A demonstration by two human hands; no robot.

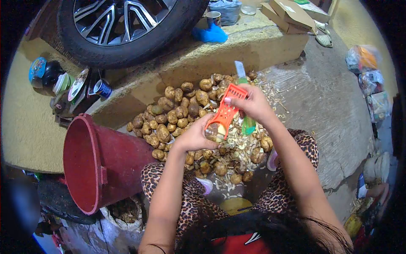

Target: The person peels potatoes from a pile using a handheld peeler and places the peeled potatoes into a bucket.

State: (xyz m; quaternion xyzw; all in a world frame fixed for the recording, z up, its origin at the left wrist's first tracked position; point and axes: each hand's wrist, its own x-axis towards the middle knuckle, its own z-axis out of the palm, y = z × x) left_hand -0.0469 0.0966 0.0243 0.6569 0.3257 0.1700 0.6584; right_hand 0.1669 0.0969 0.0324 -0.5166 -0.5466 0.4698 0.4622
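My left hand [196, 134] is wrapped round a partly peeled potato [216, 131], whose pale flesh shows through the ring end of an orange peeler [226, 112]. The peeler's slotted end is in my right hand [252, 103], with the thumb on its face. A knife [240, 70] with a green handle sticks up beyond my right hand. Below that hand lies something green and see-through [248, 126]. Unpeeled brown potatoes [163, 133] are heaped on the floor past my left hand, and pale peelings [242, 146] are spread beneath both hands.
A red bucket [120, 154] lies tilted at the left. The tire [131, 55] rests on the concrete ledge [270, 50] with a cup [213, 18], a blue bag [211, 34] and cardboard boxes [292, 16]. Plastic bags [364, 59] stand at the right wall.
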